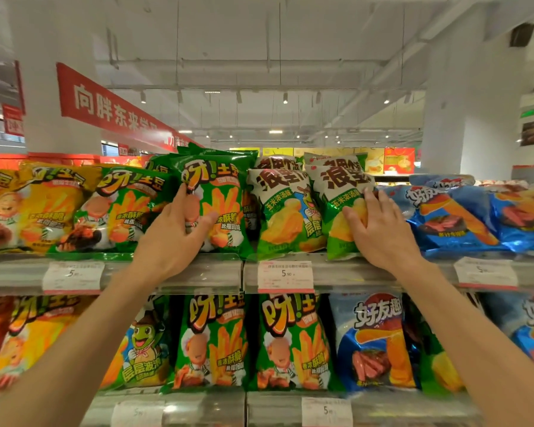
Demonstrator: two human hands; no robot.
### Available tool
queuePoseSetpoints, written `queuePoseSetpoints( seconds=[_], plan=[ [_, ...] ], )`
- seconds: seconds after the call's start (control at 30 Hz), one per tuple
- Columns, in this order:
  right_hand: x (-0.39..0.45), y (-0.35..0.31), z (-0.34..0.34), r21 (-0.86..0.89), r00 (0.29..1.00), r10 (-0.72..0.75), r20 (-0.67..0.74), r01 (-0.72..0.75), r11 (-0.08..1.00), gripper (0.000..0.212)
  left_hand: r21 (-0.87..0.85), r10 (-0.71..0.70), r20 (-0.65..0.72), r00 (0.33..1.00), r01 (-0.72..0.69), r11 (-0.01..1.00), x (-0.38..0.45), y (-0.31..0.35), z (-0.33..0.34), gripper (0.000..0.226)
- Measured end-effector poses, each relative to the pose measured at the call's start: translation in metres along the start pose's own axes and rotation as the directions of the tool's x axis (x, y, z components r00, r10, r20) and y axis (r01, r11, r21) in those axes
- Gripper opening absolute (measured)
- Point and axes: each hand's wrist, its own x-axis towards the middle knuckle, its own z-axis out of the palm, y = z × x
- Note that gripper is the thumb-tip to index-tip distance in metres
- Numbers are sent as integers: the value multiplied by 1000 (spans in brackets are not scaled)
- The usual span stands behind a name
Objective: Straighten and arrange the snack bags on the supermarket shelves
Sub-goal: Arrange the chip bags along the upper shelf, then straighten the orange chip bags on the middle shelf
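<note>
Now left hand (179, 232) grips glossy green bag (225, 192); right hand (383, 232), white bag (339, 183).

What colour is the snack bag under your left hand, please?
Mainly green snack bag, with orange fries printed on it; the left hand holds it. Head view.
</note>
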Motion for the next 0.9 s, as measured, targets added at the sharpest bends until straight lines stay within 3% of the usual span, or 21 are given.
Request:
queuePoseSetpoints(
  seconds=[0.1,0.23,0.37,0.47,0.63,0.83,0.9],
  plan=[
    [-7,-2,-7,73,998,-9,-64,14,997,78,-31,38,-121,992,-42,999,-5,5,-2,95],
    [-27,-4,-18,182,986,-45,-161,75,980,70,-74,144,-313,939,-176,982,-24,17,-4,65],
    [-57,0,-26,264,974,-26,-227,87,960,58,-231,122,-347,930,-211,950,-53,28,1,45],
    [-86,3,-26,355,965,12,-263,85,931,45,-366,121,-278,953,-221,904,-81,34,11,27],
    [-140,19,-11,475,969,98,-228,23,880,23,-558,44,-57,997,-68,827,-130,27,46,17],
    [-212,52,29,597,965,263,13,-218,772,7,-702,-85,139,987,158,695,-193,13,105,19],
    [-237,65,43,597,942,324,86,-309,740,15,-730,-118,206,971,233,643,-210,11,124,20]
  ],
)
